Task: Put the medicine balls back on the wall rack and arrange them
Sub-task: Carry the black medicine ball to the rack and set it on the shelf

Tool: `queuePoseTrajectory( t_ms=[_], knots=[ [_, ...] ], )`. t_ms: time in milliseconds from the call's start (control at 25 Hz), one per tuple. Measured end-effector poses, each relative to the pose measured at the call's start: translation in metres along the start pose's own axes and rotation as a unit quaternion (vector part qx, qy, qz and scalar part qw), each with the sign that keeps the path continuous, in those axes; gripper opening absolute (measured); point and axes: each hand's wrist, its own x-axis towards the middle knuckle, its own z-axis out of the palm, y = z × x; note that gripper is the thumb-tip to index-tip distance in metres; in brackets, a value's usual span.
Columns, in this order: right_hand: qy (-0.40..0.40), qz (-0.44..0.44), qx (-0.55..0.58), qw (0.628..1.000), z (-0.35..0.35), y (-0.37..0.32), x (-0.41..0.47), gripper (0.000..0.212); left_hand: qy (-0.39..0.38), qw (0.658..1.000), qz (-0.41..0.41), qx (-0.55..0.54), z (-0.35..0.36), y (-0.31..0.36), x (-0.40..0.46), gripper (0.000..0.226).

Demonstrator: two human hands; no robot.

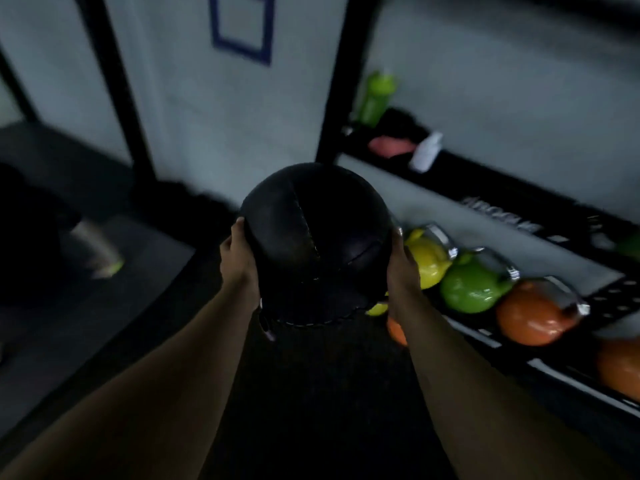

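A large black stitched medicine ball (313, 244) is held up in front of me at the middle of the view. My left hand (239, 258) presses on its left side and my right hand (401, 268) on its right side, both arms stretched forward. The ball hangs above the dark floor, close to a black upright post (334, 81) of the rack. At the far left edge a dark round shape (24, 237) sits low; it is too blurred to name.
A low shelf (485, 336) on the right carries yellow (427, 259), green (471, 289) and orange (533, 313) kettlebells. Above, another shelf holds a green bottle (375, 98), a white bottle (427, 152) and a pink item (391, 147). A second black post (117, 81) stands left, before a grey wall.
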Motion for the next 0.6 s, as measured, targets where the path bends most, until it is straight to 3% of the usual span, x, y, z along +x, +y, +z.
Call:
queuePoseTrajectory(
  t_ms=[160, 320, 480, 600],
  knots=[
    [0.104, -0.122, 0.081, 0.984, -0.109, -0.134, -0.027, 0.067, -0.150, 0.981, 0.114, 0.036, 0.147, 0.093, -0.073, 0.091],
    [0.174, -0.216, 0.155, 0.948, -0.225, -0.240, -0.060, 0.076, -0.273, 0.949, 0.154, -0.026, 0.279, 0.151, -0.187, 0.089],
    [0.198, -0.266, 0.176, 0.927, -0.304, -0.294, -0.077, 0.092, -0.330, 0.918, 0.220, 0.018, 0.362, 0.174, -0.259, 0.112],
    [0.194, -0.300, 0.193, 0.914, -0.356, -0.319, -0.074, 0.083, -0.363, 0.901, 0.240, -0.010, 0.412, 0.170, -0.295, 0.107]
  ],
)
